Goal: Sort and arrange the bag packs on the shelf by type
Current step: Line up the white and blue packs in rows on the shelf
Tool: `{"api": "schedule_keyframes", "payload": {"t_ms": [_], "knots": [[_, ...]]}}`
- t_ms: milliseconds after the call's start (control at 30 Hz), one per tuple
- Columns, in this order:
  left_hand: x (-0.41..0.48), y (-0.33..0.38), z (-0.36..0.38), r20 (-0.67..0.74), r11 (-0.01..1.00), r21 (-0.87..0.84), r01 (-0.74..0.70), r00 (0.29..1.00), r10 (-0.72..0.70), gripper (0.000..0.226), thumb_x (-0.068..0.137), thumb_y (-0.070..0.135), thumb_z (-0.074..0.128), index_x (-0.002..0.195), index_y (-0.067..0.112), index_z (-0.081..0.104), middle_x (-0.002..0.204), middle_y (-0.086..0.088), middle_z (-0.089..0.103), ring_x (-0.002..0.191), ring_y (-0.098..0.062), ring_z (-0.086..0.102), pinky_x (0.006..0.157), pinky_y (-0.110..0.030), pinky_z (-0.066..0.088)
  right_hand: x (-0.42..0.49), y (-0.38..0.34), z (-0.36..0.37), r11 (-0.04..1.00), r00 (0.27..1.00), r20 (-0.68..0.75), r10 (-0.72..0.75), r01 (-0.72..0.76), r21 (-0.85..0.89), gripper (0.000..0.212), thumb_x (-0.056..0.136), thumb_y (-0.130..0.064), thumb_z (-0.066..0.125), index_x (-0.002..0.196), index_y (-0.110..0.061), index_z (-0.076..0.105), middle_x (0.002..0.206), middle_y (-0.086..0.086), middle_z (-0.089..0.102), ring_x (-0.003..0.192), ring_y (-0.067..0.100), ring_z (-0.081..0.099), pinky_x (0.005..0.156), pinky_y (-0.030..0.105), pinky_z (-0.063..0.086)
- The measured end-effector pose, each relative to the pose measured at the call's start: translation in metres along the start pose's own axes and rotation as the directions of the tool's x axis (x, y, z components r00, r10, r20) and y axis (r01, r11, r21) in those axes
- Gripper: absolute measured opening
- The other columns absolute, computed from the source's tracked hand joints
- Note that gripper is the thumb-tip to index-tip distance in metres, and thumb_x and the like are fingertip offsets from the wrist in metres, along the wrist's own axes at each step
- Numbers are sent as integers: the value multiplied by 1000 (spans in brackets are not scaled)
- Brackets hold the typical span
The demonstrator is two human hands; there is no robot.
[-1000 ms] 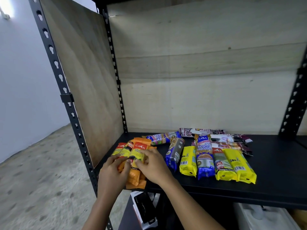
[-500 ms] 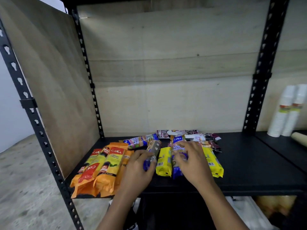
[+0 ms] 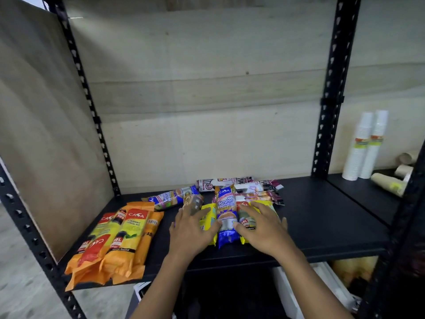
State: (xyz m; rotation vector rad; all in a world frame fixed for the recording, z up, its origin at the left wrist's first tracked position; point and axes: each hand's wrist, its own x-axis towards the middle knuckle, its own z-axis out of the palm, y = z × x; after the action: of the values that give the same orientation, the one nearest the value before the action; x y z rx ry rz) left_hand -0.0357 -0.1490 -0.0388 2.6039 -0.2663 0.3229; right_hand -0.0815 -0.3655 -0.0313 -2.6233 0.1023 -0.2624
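Observation:
Several orange bag packs (image 3: pixel 119 238) lie side by side at the front left of the black shelf (image 3: pixel 322 217). In the middle lies a row of yellow packs (image 3: pixel 209 215) with a blue Singlet Handle pack (image 3: pixel 226 210) between them. My left hand (image 3: pixel 190 231) rests flat on the left yellow pack and a dark roll. My right hand (image 3: pixel 262 229) lies flat, fingers spread, on the yellow packs to the right. Another blue pack (image 3: pixel 171 198) and white and maroon packs (image 3: pixel 243 186) lie behind.
Black perforated posts (image 3: pixel 331 93) frame the bay, with plywood panels at the left and back. Stacked white cups (image 3: pixel 365 146) and cardboard tubes (image 3: pixel 391 183) stand on the neighbouring shelf to the right. A white bin (image 3: pixel 326 293) sits below.
Both hands left the orange packs and moved right to the yellow and blue row, then flattened on it. The view swung right, showing the cups.

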Motion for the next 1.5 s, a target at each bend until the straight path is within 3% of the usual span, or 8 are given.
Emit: {"api": "schedule_keyframes", "payload": {"t_ms": [133,267,533,1367,1500], "knots": [[-5,3,6,68,997,71,-28,997,23,71,77,92,30,141,64,34,160,18,28,152,-30,8,115,-63,20,-1,0,8,994,999,47,-4,9,-109,74,81,-86,27,147,-59,10,164,-18,9,152,22,0,115,64,3],[-7,8,12,61,989,127,-78,996,71,66,80,89,26,140,64,36,160,13,33,152,-32,9,113,-63,27,-5,2,14,987,998,47,-30,37,-155,63,89,-78,19,147,-62,2,164,-19,2,152,23,-8,116,63,-1],[-17,27,26,18,973,205,-106,994,104,64,86,84,24,145,59,33,160,10,33,151,-35,12,113,-59,29,-5,22,8,984,998,43,-49,56,-168,60,92,-73,20,149,-57,6,164,-19,1,152,20,-7,117,61,2],[-16,87,61,48,981,147,-128,991,122,67,87,84,23,147,56,32,161,7,30,153,-34,3,113,-61,25,-13,73,-30,991,999,14,43,-41,-131,56,92,-69,28,146,-61,17,163,-24,7,152,14,-3,118,61,-1],[-5,87,49,4,992,83,-96,995,96,66,86,81,28,142,49,45,157,10,33,149,-30,22,111,-63,26,-2,69,-45,998,999,-42,6,-8,-54,55,91,-69,33,144,-54,33,157,-23,28,149,13,20,116,60,3]]}}
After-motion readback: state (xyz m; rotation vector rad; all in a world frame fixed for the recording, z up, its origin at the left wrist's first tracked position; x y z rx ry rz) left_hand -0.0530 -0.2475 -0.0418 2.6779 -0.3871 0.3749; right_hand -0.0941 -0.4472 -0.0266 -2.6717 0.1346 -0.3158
